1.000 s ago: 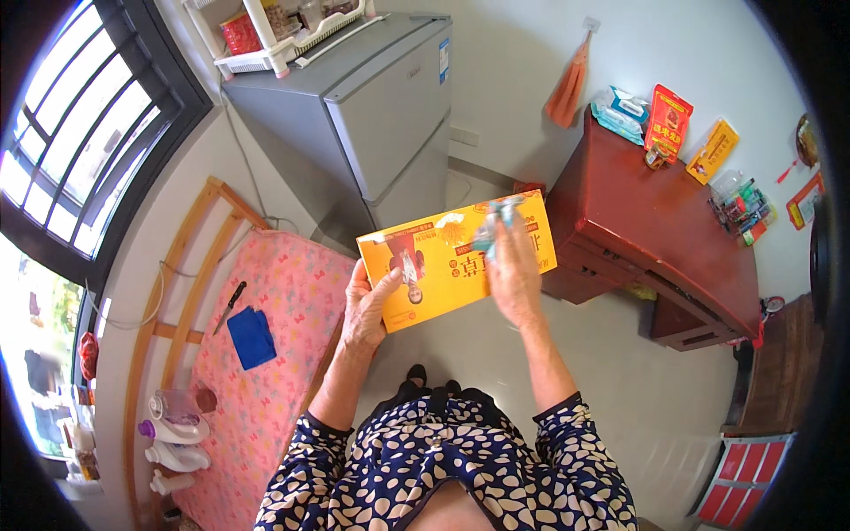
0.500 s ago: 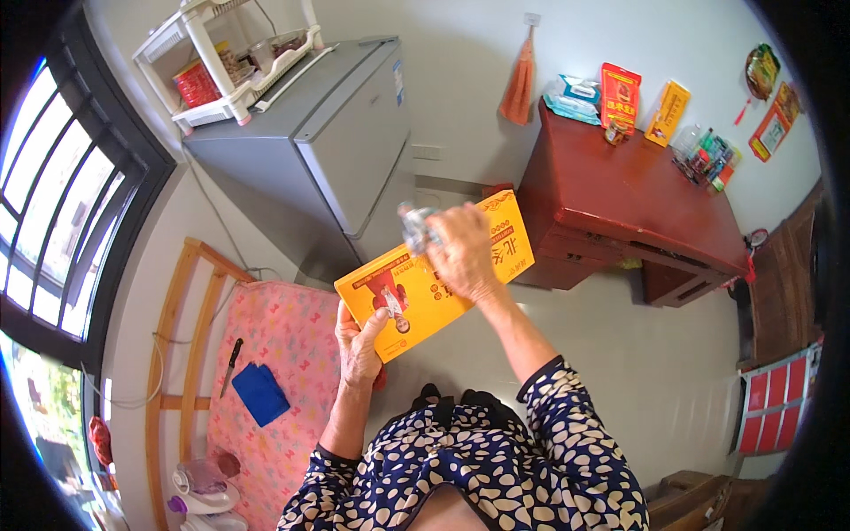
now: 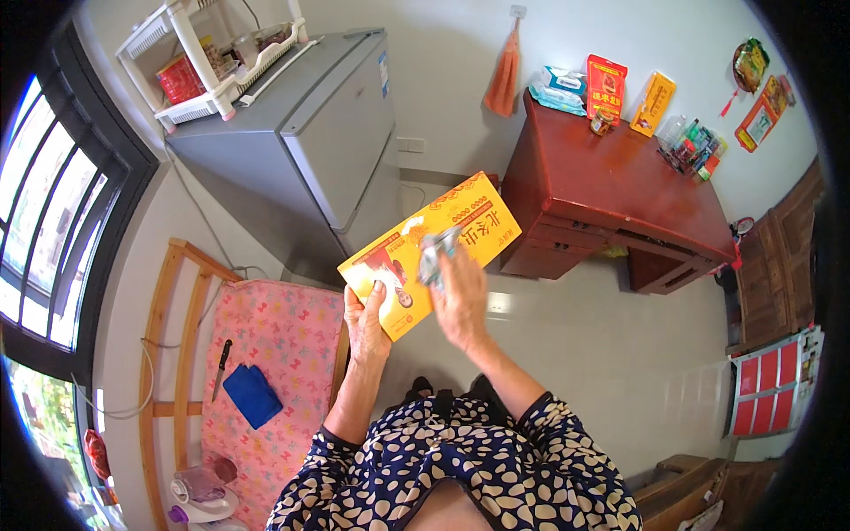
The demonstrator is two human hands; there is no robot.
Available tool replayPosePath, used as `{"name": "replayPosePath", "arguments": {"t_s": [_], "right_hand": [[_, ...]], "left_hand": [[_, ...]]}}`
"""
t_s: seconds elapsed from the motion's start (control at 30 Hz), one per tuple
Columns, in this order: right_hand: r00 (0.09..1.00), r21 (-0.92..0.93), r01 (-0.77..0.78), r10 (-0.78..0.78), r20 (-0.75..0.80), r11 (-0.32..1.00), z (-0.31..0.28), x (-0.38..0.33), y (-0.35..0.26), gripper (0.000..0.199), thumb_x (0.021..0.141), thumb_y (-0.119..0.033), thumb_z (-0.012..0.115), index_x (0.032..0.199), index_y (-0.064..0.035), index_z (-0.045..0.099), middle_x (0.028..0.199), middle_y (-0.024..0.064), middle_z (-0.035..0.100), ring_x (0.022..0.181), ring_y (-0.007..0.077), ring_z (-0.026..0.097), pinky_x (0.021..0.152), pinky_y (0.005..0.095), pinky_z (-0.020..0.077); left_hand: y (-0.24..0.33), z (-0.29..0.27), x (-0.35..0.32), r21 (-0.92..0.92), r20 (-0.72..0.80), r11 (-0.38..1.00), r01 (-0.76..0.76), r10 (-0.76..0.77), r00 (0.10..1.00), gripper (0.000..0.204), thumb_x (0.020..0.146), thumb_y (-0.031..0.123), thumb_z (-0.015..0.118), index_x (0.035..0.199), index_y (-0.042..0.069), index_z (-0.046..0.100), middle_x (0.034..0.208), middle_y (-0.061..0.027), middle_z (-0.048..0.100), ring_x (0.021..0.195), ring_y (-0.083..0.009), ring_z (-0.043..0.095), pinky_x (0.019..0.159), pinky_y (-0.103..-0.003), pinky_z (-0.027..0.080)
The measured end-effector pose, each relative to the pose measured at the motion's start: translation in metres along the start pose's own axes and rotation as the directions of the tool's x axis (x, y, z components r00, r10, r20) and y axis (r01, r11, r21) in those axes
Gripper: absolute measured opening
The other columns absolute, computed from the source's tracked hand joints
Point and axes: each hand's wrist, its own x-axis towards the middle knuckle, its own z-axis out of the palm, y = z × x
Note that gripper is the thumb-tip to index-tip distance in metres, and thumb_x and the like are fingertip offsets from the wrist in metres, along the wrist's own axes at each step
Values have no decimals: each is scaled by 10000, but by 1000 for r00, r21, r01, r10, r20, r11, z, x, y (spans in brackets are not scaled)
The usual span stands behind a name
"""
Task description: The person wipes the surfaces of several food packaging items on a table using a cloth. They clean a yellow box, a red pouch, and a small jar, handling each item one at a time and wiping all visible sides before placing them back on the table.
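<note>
A person in a dark blouse with pale spots stands looking down, both forearms raised in front of the chest. The left hand (image 3: 366, 320) has its grip closed on the lower corner of a flat yellow box (image 3: 429, 252), thumb lying on the printed face, the other fingers hidden behind it. The box is held up in the air, tilted, its long side rising away to the right. The right hand (image 3: 460, 296) presses a crumpled grey cloth (image 3: 435, 254) against the middle of the box face; its grip is closed around the cloth, fingers curled over it.

Below and to the left of the holding grip lies a pink patterned cushion (image 3: 279, 354) on a wooden bench frame (image 3: 173, 354). On the cushion rest a folded blue cloth (image 3: 252, 396) and, just beside it, a dark-handled knife (image 3: 220, 367).

Beyond the box stands a grey refrigerator (image 3: 310, 150), with a white wire rack (image 3: 217, 62) on top. To the right of the wiping grip, well apart, is a dark red wooden surface (image 3: 620, 190) against the wall, carrying a red packet (image 3: 606, 86), a yellow packet (image 3: 652, 103), a small jar (image 3: 602, 121) and a pack of tissues (image 3: 558, 88). An orange cloth (image 3: 505, 75) hangs from a wall hook just left of it
</note>
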Motion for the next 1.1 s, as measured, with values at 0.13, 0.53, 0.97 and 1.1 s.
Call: {"name": "replayPosePath", "arguments": {"t_s": [0.13,0.53,0.97,1.1], "right_hand": [[957,75,161,-174,232,984,-8,-21,-25,640,743,-122,700,1323,-52,441,1371,199,439,1302,353,395,1043,503,296],[989,73,146,-146,-12,987,1,71,62,384,843,-133,609,1203,-28,526,1233,186,512,1142,339,498,932,483,383],[695,575,430,-662,282,696,36,61,-36,411,826,-98,615,1218,10,559,1324,207,504,1268,343,455,1054,445,356],[596,651,494,-770,229,576,42,63,-71,377,848,-77,566,1216,5,564,1323,204,508,1274,327,456,1051,434,360]], "left_hand": [[-4,-3,-3,-93,-20,996,13,-15,1000,306,890,43,618,1175,83,515,1127,-57,620,998,-158,613,869,-320,515],[-4,16,-43,-205,-251,974,-98,44,967,345,937,162,576,1263,153,462,1154,-40,609,990,-181,634,807,-372,567],[8,-1,-92,-133,-510,908,-397,281,813,347,920,111,599,1242,145,475,1148,-24,602,992,-149,622,816,-352,565],[20,-16,-98,-110,-535,879,-464,342,773,335,929,127,591,1242,147,474,1151,-25,599,992,-143,621,813,-350,566]]}}
